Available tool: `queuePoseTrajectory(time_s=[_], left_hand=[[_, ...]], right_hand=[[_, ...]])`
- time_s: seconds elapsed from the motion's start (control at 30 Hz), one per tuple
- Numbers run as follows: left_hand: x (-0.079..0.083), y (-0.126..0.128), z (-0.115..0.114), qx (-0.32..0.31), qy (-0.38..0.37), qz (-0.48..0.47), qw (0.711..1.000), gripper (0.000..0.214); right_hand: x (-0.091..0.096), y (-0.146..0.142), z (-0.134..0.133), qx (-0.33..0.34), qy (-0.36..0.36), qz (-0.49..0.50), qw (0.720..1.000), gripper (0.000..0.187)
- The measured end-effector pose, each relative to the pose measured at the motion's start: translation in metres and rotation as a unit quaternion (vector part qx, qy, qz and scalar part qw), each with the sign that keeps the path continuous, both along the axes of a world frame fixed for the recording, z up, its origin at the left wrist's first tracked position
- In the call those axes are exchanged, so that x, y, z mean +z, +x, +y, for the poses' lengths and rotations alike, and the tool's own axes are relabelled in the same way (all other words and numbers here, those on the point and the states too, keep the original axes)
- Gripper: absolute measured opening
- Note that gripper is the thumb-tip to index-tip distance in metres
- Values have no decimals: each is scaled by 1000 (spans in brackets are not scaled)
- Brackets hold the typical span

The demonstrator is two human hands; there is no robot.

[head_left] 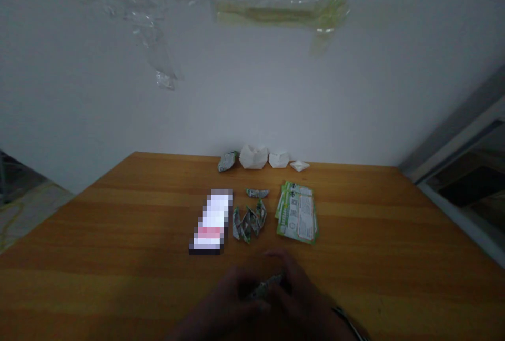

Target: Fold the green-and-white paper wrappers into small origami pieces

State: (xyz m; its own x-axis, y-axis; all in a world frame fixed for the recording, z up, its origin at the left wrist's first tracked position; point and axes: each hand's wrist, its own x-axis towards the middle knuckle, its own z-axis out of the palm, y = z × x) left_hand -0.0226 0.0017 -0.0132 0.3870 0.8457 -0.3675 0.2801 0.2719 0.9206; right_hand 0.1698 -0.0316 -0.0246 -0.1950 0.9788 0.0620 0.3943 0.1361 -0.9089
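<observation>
Low in the head view, close to the table's near side, my left hand (232,299) and my right hand (298,291) come together around a small piece of folded printed paper (265,286). Fingers of both hands are closed on it, and they cover its ends. Just beyond my hands lie several folded paper pieces (248,221) set side by side, with one small folded strip (258,193) behind them. To their right is a stack of green and white printed leaflets (298,213).
A phone (212,220) with a blurred, lit screen lies left of the folded pieces on the wooden table (118,214). Along the back edge stand white folded paper shapes (253,157) and a grey-green one (227,161). Behind rises a wall (252,88) with tape on it.
</observation>
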Motion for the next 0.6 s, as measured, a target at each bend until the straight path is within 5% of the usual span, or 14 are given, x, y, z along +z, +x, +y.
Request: queuePoseTrajectory(time_s=[0.1,0.23,0.4,0.5,0.6], left_hand=[[0,1,-2,-30,71,78,994,13],[-2,7,-1,73,138,133,979,13],[5,3,11,114,205,173,957,19],[6,0,16,104,260,177,944,25],[5,1,16,94,323,211,918,40]], right_hand=[[-1,0,-1,29,29,-24,999,51],[-7,7,4,-47,92,-59,993,39],[-6,35,23,-144,268,-251,919,21],[-4,41,29,-133,297,-324,888,20],[-4,37,29,-120,283,-347,886,27]])
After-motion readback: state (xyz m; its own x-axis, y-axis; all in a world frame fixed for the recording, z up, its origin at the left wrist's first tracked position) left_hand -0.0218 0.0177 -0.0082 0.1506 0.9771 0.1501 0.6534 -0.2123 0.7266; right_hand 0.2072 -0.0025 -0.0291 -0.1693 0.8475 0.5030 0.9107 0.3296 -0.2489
